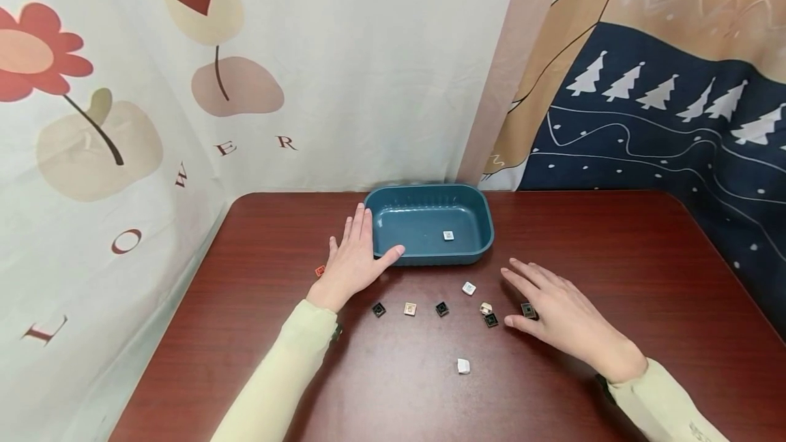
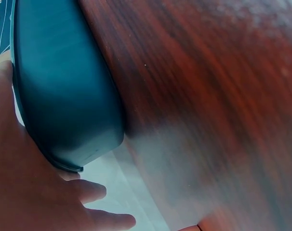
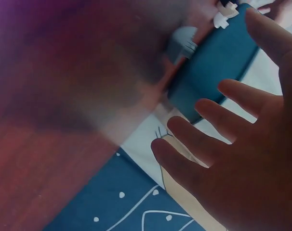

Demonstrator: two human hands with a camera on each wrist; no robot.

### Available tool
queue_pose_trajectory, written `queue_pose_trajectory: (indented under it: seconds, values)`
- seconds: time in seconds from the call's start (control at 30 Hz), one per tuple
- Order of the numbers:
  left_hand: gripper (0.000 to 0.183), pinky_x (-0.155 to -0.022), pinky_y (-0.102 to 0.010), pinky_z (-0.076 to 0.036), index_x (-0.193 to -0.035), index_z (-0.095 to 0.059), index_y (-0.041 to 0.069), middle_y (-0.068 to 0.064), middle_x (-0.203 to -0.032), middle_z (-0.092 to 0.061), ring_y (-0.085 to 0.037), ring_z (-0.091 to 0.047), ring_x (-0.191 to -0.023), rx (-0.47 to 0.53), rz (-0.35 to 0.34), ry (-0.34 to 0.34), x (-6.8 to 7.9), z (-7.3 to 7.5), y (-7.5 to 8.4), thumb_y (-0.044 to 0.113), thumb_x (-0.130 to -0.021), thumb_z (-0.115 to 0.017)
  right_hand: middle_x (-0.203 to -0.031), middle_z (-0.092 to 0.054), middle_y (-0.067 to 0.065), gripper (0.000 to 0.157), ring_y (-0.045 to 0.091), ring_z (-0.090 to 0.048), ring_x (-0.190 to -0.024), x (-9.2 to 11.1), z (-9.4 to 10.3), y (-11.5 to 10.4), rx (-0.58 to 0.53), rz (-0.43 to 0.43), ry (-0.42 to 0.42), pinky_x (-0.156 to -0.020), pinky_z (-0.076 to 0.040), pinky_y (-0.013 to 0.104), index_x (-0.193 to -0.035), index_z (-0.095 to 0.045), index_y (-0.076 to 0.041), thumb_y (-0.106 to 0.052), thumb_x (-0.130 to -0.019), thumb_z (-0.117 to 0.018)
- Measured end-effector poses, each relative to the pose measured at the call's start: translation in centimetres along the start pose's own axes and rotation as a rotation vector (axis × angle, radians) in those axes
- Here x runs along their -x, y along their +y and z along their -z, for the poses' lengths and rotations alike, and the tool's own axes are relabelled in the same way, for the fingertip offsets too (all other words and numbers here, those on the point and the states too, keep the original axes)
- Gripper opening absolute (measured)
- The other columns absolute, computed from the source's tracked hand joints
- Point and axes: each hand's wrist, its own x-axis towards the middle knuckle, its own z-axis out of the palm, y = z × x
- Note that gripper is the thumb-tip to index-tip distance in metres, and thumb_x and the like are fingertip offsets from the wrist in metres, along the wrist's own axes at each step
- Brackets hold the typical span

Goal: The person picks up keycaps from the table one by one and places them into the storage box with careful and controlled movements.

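Observation:
A teal plastic basin [image 1: 430,259] stands near the table's back edge with one small white square piece [image 1: 448,236] inside. At its left end rests my left hand [image 1: 351,266], fingers straight along the side and thumb over the front rim; the left wrist view shows this hand [image 2: 35,192] against the rim. My right hand [image 1: 561,312] hovers over the table right of the basin, fingers spread, holding nothing. Under its fingers lies a dark square piece [image 1: 528,310]. Beside it are another black piece [image 1: 490,320] and a cream piece [image 1: 486,308].
More small square pieces lie before the basin: a white one [image 1: 469,288], black ones [image 1: 442,308] [image 1: 379,310] and a beige one [image 1: 410,309]. Nearer me is a white piece [image 1: 463,366]. An orange piece [image 1: 320,270] sits left of my left hand. Printed curtains [image 1: 368,87] hang behind.

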Motion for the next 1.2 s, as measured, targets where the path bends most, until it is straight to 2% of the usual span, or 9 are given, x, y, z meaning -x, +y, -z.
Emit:
queue_pose_trajectory:
  seconds: [0.2, 0.37, 0.7, 1.03, 1.2]
  values:
    - [0.111, -0.116, -0.075, -0.013, -0.166, -0.003, 0.005, -0.008, -0.174, 0.007, -0.039, -0.008, -0.158, -0.002, 0.005, -0.008, -0.12, -0.07, -0.04, 0.079, -0.095, -0.044, -0.148, -0.054, 0.019, 0.074, 0.042, -0.056, -0.13, 0.41, -0.71, 0.3, 0.017, -0.023, -0.058, -0.096, -0.05, 0.063, -0.145, -0.059, -0.006, -0.033, -0.083, -0.088]
    - [0.111, -0.116, -0.074, -0.012, -0.166, -0.002, 0.006, -0.007, -0.174, 0.008, -0.039, -0.008, -0.158, -0.001, 0.011, -0.013, -0.1, -0.05, -0.09, 0.079, -0.095, -0.044, -0.125, -0.065, 0.011, 0.059, 0.031, -0.066, -0.107, 0.51, -0.94, 0.24, 0.037, -0.02, -0.056, -0.085, -0.057, 0.052, -0.135, -0.067, -0.008, -0.027, -0.083, -0.088]
    - [0.111, -0.116, -0.074, -0.014, -0.166, -0.002, 0.006, -0.007, -0.174, 0.008, -0.039, -0.008, -0.158, -0.008, 0.011, -0.013, -0.16, -0.13, -0.07, 0.08, -0.094, -0.042, -0.102, -0.063, 0.0, 0.034, 0.013, -0.061, -0.08, 0.48, -0.93, 0.14, 0.037, 0.049, -0.018, -0.068, -0.055, 0.034, -0.111, -0.075, -0.01, -0.013, -0.08, -0.09]
    - [0.111, -0.116, -0.074, -0.013, -0.166, -0.003, 0.005, -0.008, -0.174, 0.006, -0.039, -0.008, -0.158, 0.006, 0.007, -0.007, -0.1, -0.13, -0.1, 0.08, -0.094, -0.042, -0.089, -0.059, -0.005, 0.021, 0.009, -0.06, -0.071, 0.72, -0.89, 0.28, 0.011, 0.065, 0.003, -0.064, -0.054, 0.03, -0.093, -0.074, -0.014, -0.006, -0.08, -0.088]
    - [0.111, -0.116, -0.074, -0.013, -0.166, -0.002, 0.005, -0.008, -0.174, 0.007, -0.039, -0.009, -0.158, 0.005, 0.008, -0.01, -0.07, -0.1, -0.09, 0.08, -0.095, -0.043, -0.089, -0.059, -0.006, 0.02, 0.008, -0.061, -0.07, 0.69, -0.76, 0.3, -0.01, 0.063, 0.03, -0.063, -0.055, 0.028, -0.091, -0.075, -0.014, -0.004, -0.08, -0.088]
